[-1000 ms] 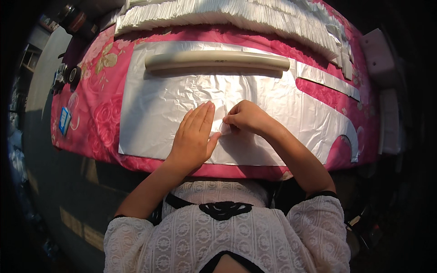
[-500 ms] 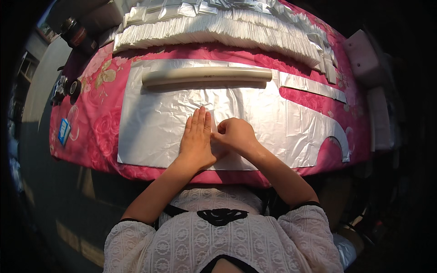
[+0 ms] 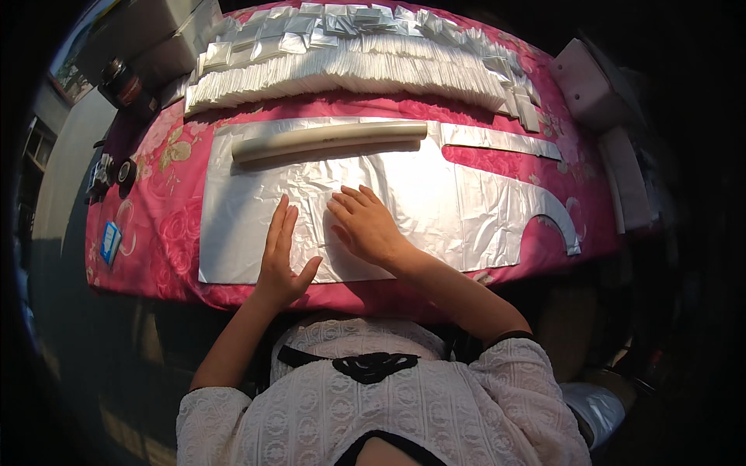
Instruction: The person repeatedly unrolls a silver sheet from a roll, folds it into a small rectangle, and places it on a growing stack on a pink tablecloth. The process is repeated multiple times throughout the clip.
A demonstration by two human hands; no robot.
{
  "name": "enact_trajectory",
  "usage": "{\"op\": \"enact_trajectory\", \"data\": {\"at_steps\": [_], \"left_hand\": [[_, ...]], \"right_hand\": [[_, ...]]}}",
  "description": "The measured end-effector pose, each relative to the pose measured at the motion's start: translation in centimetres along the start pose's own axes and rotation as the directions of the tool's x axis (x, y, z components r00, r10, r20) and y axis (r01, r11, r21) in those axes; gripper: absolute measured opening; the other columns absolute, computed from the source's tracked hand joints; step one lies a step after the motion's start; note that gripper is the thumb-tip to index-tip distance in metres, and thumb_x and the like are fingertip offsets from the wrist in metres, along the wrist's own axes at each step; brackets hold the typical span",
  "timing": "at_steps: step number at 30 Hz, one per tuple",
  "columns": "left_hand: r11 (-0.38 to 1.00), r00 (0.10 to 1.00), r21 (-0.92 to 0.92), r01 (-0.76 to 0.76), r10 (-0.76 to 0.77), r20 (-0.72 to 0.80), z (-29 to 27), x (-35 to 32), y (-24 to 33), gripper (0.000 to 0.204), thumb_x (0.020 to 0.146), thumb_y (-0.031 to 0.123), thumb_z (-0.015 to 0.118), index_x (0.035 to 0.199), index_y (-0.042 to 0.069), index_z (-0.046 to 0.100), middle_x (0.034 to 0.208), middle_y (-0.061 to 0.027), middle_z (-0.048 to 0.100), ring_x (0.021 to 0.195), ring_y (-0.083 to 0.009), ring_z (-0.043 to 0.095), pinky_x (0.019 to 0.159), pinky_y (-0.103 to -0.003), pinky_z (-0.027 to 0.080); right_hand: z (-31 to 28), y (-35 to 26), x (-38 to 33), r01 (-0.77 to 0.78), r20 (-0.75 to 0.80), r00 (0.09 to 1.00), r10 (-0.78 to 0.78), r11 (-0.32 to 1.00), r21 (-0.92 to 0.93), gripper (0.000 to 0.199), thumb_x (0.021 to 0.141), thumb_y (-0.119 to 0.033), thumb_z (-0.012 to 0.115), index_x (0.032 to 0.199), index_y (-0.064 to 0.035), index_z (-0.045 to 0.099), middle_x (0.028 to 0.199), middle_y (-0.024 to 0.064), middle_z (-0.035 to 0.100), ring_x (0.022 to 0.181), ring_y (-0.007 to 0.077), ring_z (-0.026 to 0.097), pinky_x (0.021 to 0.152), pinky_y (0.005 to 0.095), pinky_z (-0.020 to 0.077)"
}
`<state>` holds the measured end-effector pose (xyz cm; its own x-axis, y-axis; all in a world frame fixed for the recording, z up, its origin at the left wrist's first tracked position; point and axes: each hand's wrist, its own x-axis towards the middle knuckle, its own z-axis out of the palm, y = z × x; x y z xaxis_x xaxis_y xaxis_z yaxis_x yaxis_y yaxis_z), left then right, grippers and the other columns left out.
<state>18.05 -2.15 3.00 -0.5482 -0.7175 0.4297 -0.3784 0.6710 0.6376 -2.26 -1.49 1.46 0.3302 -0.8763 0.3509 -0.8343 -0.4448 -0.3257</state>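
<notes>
A large silvery-white plastic bag (image 3: 420, 202) lies flat and wrinkled before me, its cut-out handle straps stretching to the right. Across its far part rests a pale cream tube (image 3: 330, 141). My left hand (image 3: 282, 255) is over the bag's near left half, fingers stretched and thumb apart, holding nothing. To its right, my right hand (image 3: 368, 227) hovers over or touches the bag with spread fingers; which of the two I cannot tell. Its shadow falls on the film beside it. Nothing shows in either hand.
A pink floral cloth (image 3: 175, 233) covers the table. Along its far side stand rows of folded white packets (image 3: 350, 74). At left are a dark jar (image 3: 124, 84), a black roll (image 3: 126, 172) and a small blue packet (image 3: 110, 241). A pale box (image 3: 590, 85) stands at far right.
My hands have moved apart. The left shifted left and its thumb spread; the right opened from a closed pinch and moved slightly left. The view has shifted a little.
</notes>
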Motion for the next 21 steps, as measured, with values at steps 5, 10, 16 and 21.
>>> {"op": "enact_trajectory", "data": {"at_steps": [5, 10, 16, 21], "left_hand": [[0.969, 0.908, -0.110, 0.222, -0.165, 0.385, -4.2, -7.1, 1.8, 0.025, 0.074, 0.002, 0.063, 0.099, 0.003, 0.065, 0.090, -0.0127, 0.067, 0.082, -0.0209, 0.066, 0.072, -0.030, 0.052], [0.747, 0.780, -0.267, 0.609, -0.502, 0.374, -1.8, -14.2, 0.9, 0.018, 0.079, 0.002, 0.060, 0.096, -0.003, 0.064, 0.088, -0.0117, 0.068, 0.082, -0.0162, 0.065, 0.072, -0.026, 0.050], [0.062, 0.617, -0.748, 0.661, -0.613, 0.494, 1.7, -15.3, -1.3, 0.024, 0.082, 0.013, 0.059, 0.101, 0.000, 0.061, 0.086, -0.0152, 0.066, 0.084, -0.0177, 0.063, 0.074, -0.032, 0.050], [0.647, 0.709, -0.296, 0.702, -0.597, 0.377, -0.8, -12.7, 0.7, 0.024, 0.084, 0.013, 0.060, 0.104, 0.000, 0.061, 0.083, -0.0129, 0.065, 0.080, -0.0123, 0.060, 0.069, -0.027, 0.048]], "right_hand": [[5.0, 1.3, 2.7, 0.067, 0.120, 0.990, -0.069, 0.998, 0.021, 0.063, 0.083, -0.041, 0.053, 0.129, -0.0002, 0.040, 0.138, 0.0195, 0.036, 0.131, 0.0319, 0.029, 0.108, 0.0458, 0.0206], [6.1, -2.1, 1.4, -0.066, 0.063, 0.996, 0.066, 0.998, -0.003, 0.070, 0.086, -0.047, 0.045, 0.136, -0.0003, 0.031, 0.141, 0.0239, 0.026, 0.133, 0.0367, 0.023, 0.108, 0.0461, 0.0178], [4.0, -12.6, -2.4, -0.252, 0.372, 0.920, 0.122, 0.911, 0.327, 0.070, 0.085, -0.034, 0.053, 0.138, 0.0018, 0.023, 0.145, 0.0249, 0.015, 0.137, 0.0363, 0.010, 0.109, 0.0486, 0.0113], [9.8, -12.0, -4.1, 0.219, 0.102, 0.967, -0.233, 0.968, 0.125, 0.055, 0.077, -0.043, 0.055, 0.123, -0.0166, 0.045, 0.132, 0.0190, 0.039, 0.128, 0.0403, 0.030, 0.097, 0.0558, 0.0305]]}}
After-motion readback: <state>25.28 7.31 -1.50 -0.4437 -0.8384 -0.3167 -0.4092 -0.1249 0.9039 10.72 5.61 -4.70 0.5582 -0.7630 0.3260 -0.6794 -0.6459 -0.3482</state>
